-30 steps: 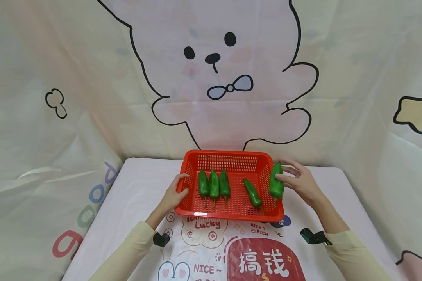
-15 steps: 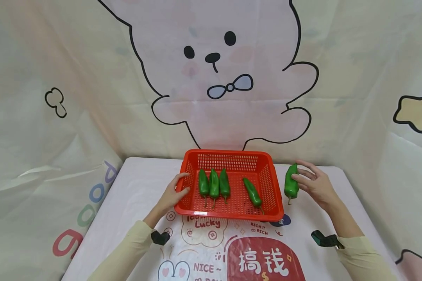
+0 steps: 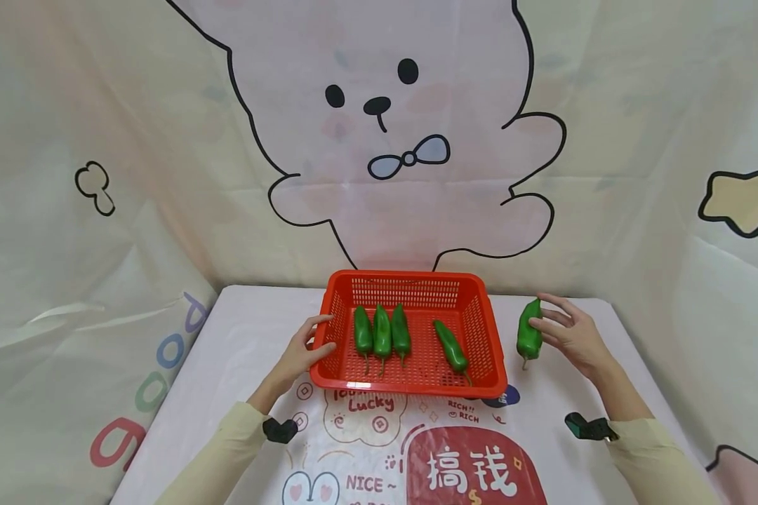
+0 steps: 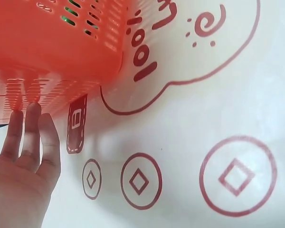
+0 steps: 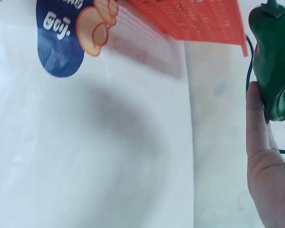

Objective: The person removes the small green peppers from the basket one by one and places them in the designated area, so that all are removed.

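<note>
In the head view, my right hand point(image 3: 571, 340) pinches a green chili pepper point(image 3: 529, 338) between thumb and fingers, right of centre, just beside the red plastic basket point(image 3: 410, 391) on the white counter point(image 3: 265, 308). Its stem points toward the bottom of the frame. Three more peppers point(image 3: 382, 335) lie side by side in the basket's left half, a single pepper point(image 3: 450, 347) in its right half. My left hand point(image 3: 300, 354) touches the basket's left side, thumb and fingers spread apart.

In the left wrist view, at lower left, three fairly straight fingers meet the basket's slotted wall; the thumb is out of sight.

In the right wrist view, the held pepper hangs at upper right, stem end up, fingers against its tapered part. I judge it light and firm but hollow, its glossy skin a bit slippery; a hard squeeze could crack it. I'd take hold round the mid-body with soft, even pressure, sparing the thin stem, which could snap.
</note>
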